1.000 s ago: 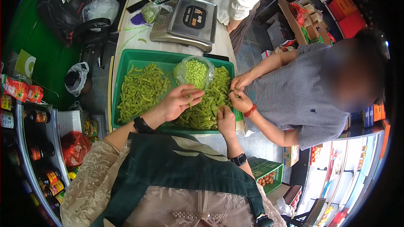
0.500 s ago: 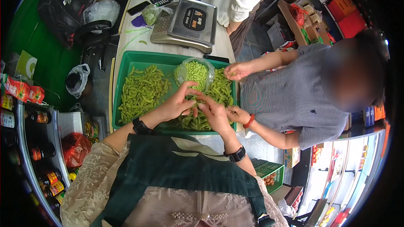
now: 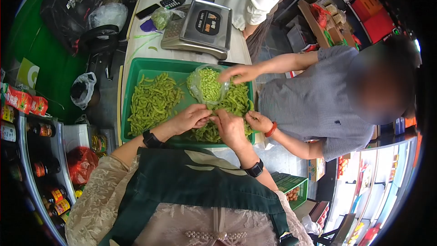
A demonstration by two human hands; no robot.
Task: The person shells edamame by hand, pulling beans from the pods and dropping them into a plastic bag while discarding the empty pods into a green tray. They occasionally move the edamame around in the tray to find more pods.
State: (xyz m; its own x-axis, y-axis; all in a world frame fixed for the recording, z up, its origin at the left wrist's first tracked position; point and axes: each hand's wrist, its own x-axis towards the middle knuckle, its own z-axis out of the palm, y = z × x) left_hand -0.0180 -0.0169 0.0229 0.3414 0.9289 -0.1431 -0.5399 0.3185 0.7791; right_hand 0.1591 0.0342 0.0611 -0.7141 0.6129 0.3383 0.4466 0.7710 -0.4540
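Observation:
A green tray (image 3: pixel 126 92) holds a heap of green bean pods (image 3: pixel 152 102) on its left side and more pods (image 3: pixel 234 102) on its right. Between them stands a clear plastic bag of shelled beans (image 3: pixel 209 84). My left hand (image 3: pixel 191 116) and my right hand (image 3: pixel 230 127) meet over the tray's near part, just below the bag. Fingertips on both are pinched together; whatever lies between them is too small to make out.
Across the tray's right end, a person in grey has one hand (image 3: pixel 241 73) over the bag and another (image 3: pixel 259 121) by the pods. A scale (image 3: pixel 205 25) stands beyond the tray. Another person's white sleeve (image 3: pixel 259 0) is at the top.
My fingers have closed from a looser, spread pose into pinches. The co-worker's upper hand has moved left over the bag of shelled beans.

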